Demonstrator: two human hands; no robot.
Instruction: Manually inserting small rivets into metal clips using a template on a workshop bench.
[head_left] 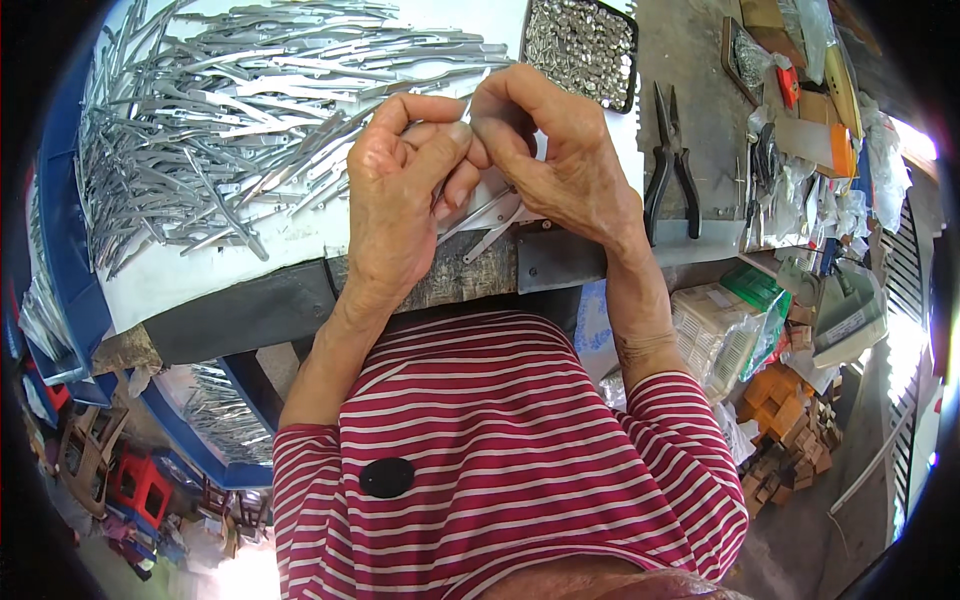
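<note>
My two hands meet above the near edge of the workbench, fingertips touching. My left hand (400, 180) is closed, its thumb and fingers pinched together. My right hand (565, 150) is closed too, thumb and index finger curled into a loop. A bright thin metal strip (467, 108) shows between the fingertips of both hands; most of it is hidden. Just below the fingers, slim metal arms (492, 238) jut out over the bench edge; whether they are held or lying there I cannot tell. A large pile of silvery metal strips (270, 100) spreads beyond my left hand.
A black tray (634, 60) of small shiny metal parts stands beyond my right hand. Black-handled pliers (672, 165) lie to its right. Blue bins (85, 290) line the left side. Tools and plastic bags (790, 190) crowd the right, with cartons (705, 320) below.
</note>
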